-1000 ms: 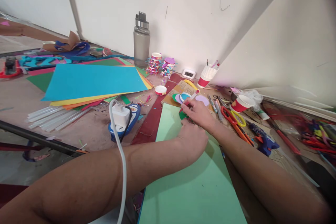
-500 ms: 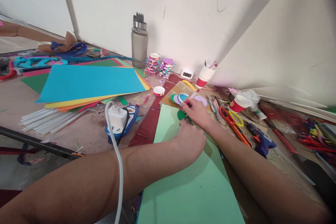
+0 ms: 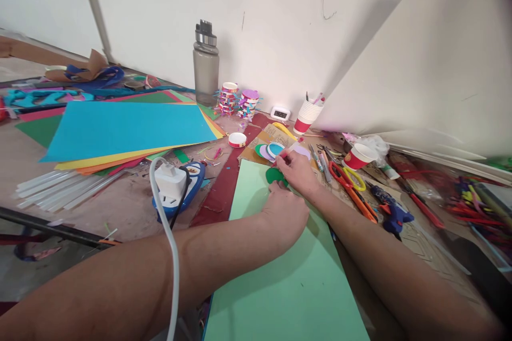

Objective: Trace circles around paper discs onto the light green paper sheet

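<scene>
My left hand (image 3: 286, 210) rests on the far end of a light green paper sheet (image 3: 280, 282), its fingers curled down beside a small dark green paper circle (image 3: 273, 175). My right hand (image 3: 298, 168) is closed around a thin red-and-white pen or marker, its tip at the dark green circle. Just beyond the hands lie several cut paper circles (image 3: 271, 150) in teal, lilac and green on a piece of brown cardboard.
A stack of coloured sheets topped by blue (image 3: 128, 125) lies left. A grey bottle (image 3: 205, 64), decorated cups (image 3: 238, 101), a white charger with cable (image 3: 168, 180), red scissors (image 3: 352, 184), a blue glue gun (image 3: 394, 213), paper cups (image 3: 356, 157) and clear glue sticks (image 3: 56, 189) lie around.
The view has drifted right, so everything sits slightly further left. Both hands stay at the dark green circle with only small shifts.
</scene>
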